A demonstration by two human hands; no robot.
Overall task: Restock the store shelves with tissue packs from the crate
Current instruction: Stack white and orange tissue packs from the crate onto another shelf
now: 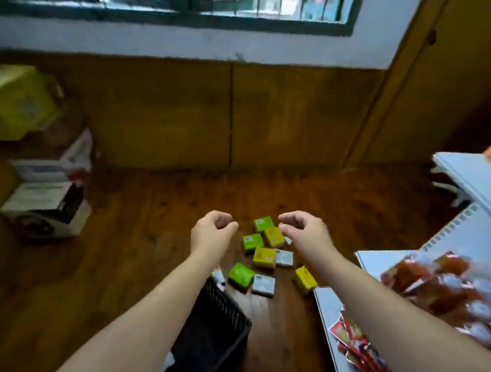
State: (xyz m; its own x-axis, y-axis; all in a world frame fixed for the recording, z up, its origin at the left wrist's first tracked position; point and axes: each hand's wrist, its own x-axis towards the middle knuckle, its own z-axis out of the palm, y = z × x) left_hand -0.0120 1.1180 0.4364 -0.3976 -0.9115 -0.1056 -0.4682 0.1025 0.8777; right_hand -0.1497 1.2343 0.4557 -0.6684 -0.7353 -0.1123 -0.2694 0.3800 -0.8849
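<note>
- The tissue packs [264, 252] lie loose on the wooden floor [100, 261], green, yellow and white ones mixed, in a cluster just beyond the far end of the black crate [214, 331]; a grab at several at once could, I judge, squeeze the soft wrappers or let one slip out.
- The crate sits tilted at the near edge of the floor, between the two forearms, with one white pack touching its far corner; a knock from the left forearm could tip it or push it onto the packs.
- White wire shelves [483, 239] stand at the right edge of the floor, the lower ones carrying red snack packets [430, 281]; a pack lifted carelessly past them could drag those packets off, since they lie near the shelf lip.
- The frame is blurred, so pack count and labels are uncertain.
- The left hand [213, 234] hovers above the floor, just left of the cluster, its grip loosely curled with fingertips near the thumb and nothing in it.
- The right hand [303, 229] hovers over the cluster's right side, partly covering a yellow pack from view, its grip likewise half-closed and empty as far as can be seen.
- Both forearms stretch forward and down, roughly parallel, palms facing down and inward.
</note>
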